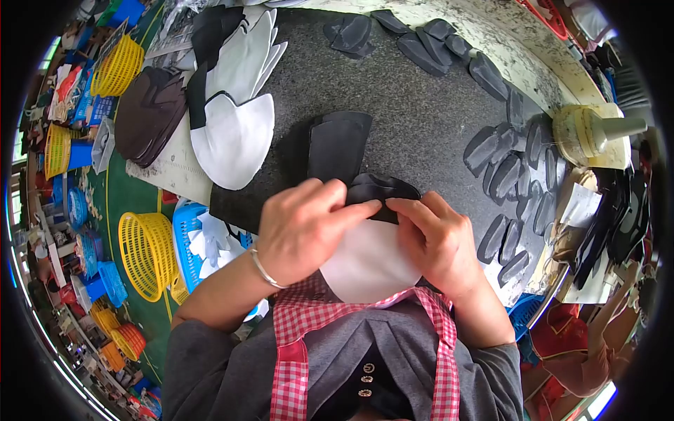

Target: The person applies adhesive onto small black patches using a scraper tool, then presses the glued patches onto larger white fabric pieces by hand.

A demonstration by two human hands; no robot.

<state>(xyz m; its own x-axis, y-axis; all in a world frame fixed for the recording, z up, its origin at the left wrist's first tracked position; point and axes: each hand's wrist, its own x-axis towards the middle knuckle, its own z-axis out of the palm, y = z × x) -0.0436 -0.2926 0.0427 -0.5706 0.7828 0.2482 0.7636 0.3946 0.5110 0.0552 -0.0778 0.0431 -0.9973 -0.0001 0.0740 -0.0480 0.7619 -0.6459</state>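
Note:
A white shoe-upper piece (pixel 368 263) with a black top part (pixel 382 191) lies at the table's near edge against the apron. My left hand (pixel 305 228) is closed at the left of the black part, index finger stretched along its lower edge. My right hand (pixel 441 242) pinches the right end of that part, thumb and index finger close to the left fingertip. Just beyond the hands lie dark flat pieces (pixel 340 144), one overlapping another. The undersides of both hands are hidden.
White and black upper pieces (pixel 233 137) and a brown stack (pixel 149 116) lie at the left. Several dark curved pads (pixel 505 175) are spread along the right. A glue pot (pixel 579 133) stands at the right edge. Yellow baskets (pixel 146 256) are on the left.

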